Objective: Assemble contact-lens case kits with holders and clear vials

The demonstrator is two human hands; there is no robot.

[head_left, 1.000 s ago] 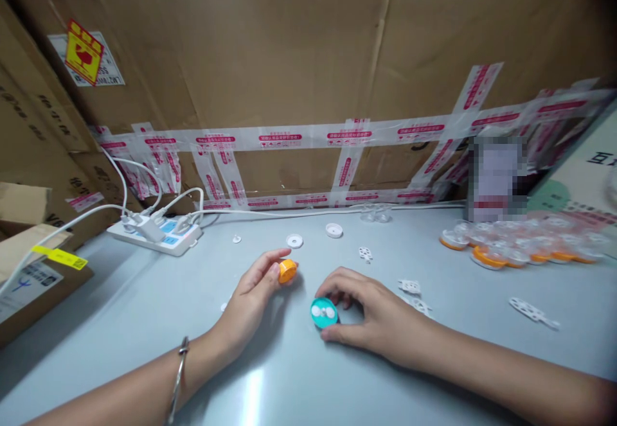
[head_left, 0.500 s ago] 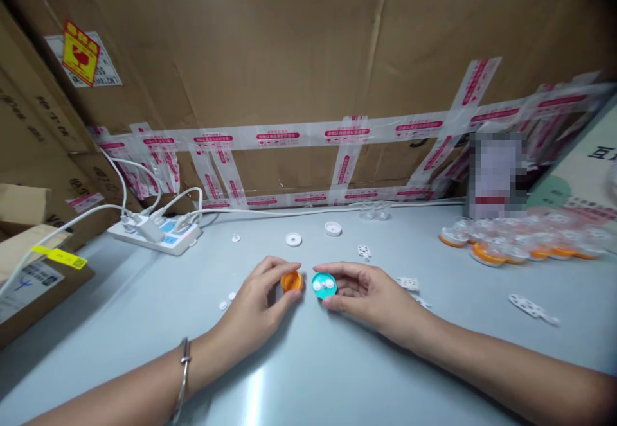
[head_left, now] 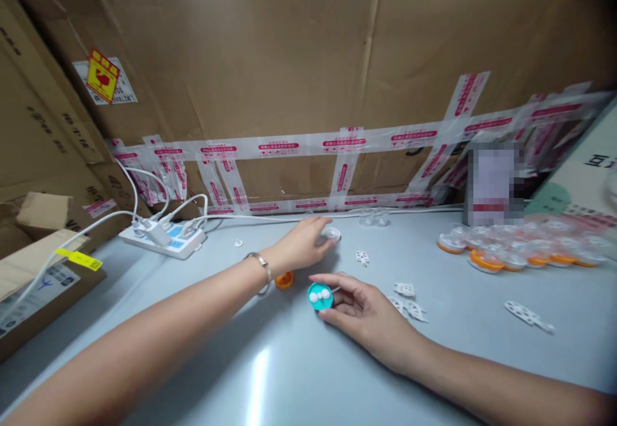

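My right hand point(head_left: 359, 307) pinches a teal round cap point(head_left: 320, 296) that carries two small white discs, holding it just above the grey table point(head_left: 289, 374). My left hand point(head_left: 304, 243) stretches far forward, its fingers reaching onto a white round cap point(head_left: 332, 234) near the back of the table. An orange round cap point(head_left: 284, 279) lies on the table under my left wrist, free of both hands.
A white power strip point(head_left: 164, 238) with plugged cables sits at back left. White perforated plastic pieces point(head_left: 407, 297) lie right of my right hand. A pile of clear and orange caps point(head_left: 511, 252) is at far right. Taped cardboard point(head_left: 289, 92) walls the back.
My left hand let go of the orange cap, which now lies on the table, and reached forward to the white cap. My right hand keeps the teal cap.
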